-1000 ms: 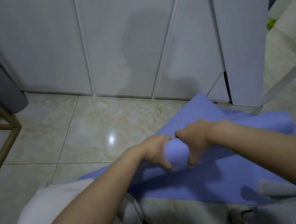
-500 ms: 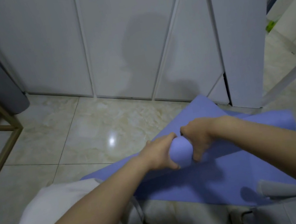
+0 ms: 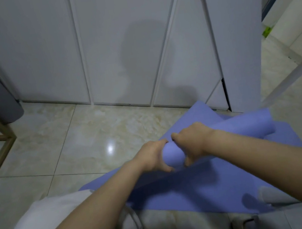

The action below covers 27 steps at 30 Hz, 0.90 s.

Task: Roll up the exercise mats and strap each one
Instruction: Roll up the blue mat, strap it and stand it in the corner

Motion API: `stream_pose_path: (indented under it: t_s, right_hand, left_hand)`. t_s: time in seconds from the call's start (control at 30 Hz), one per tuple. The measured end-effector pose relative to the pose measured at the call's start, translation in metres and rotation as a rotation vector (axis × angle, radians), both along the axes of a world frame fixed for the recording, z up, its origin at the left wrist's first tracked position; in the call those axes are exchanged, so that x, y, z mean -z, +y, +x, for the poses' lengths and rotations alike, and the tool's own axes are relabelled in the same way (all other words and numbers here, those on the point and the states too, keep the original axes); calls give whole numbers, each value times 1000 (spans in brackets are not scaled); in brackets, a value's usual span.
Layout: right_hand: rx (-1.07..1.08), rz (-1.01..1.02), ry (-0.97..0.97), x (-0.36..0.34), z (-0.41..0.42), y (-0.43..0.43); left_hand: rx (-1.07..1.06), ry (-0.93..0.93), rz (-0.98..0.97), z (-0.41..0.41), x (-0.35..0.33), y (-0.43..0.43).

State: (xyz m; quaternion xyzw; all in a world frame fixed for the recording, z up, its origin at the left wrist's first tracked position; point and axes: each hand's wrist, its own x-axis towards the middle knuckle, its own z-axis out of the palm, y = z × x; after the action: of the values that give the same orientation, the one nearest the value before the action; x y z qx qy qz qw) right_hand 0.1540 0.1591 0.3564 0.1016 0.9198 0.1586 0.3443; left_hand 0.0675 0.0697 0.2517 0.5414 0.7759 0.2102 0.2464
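Rolling step, no strap in sight. The blue mat lies on the tiled floor near the white cupboard doors, its far end curled into a loose tube. Left hand & right hand sit side by side mid-tube, each grip curled round it, thumbs underneath. A good part lies flat, nearer the person. Next, I'd say: roll it toward the body, tight & w/ edges level, since the right end looks flared.

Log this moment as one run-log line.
step: rolling | left hand: grips mat | right hand: grips mat | mat: partly rolled, on floor
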Motion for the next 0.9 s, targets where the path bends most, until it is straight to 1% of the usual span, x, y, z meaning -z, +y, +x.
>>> stream_pose_path:
  t_s: [0.07, 0.17, 0.27, 0.37, 0.5, 0.57, 0.63, 0.7, 0.8, 0.83, 0.9]
  right_hand:
    - [-105, 93, 69, 3, 6, -9]
    - [-172, 176, 120, 7, 16, -18]
    - [-193, 182, 124, 11, 23, -22]
    - [-156, 141, 111, 9, 23, -18]
    - [-111, 118, 93, 2, 17, -11]
    - [-57, 88, 33, -3, 10, -8]
    - [74, 19, -63, -10, 0, -3]
    - [190, -48, -137, -15, -8, 3]
    - [306, -131, -195, -17, -15, 12]
    - [335, -150, -208, -17, -17, 14]
    - [357, -164, -215, -15, -18, 14]
  left_hand:
    - [42, -48, -42, -8, -1, 1]
    - [119, -86, -113, -17, -4, 0]
    - [158, -156, -177, -19, -3, -1]
    - [162, -198, -157, -13, 1, -2]
    - [97, -250, -48, -3, 3, -3]
    - [75, -242, 1, 0, 3, -4]
    - [46, -226, 36, 4, 4, -6]
    - [2, -158, 72, 10, 3, -6]
    - [-54, -1, 132, 22, 2, -9]
    - [-62, 26, 147, 24, 3, -9]
    - [-73, 17, 158, 25, 4, -7]
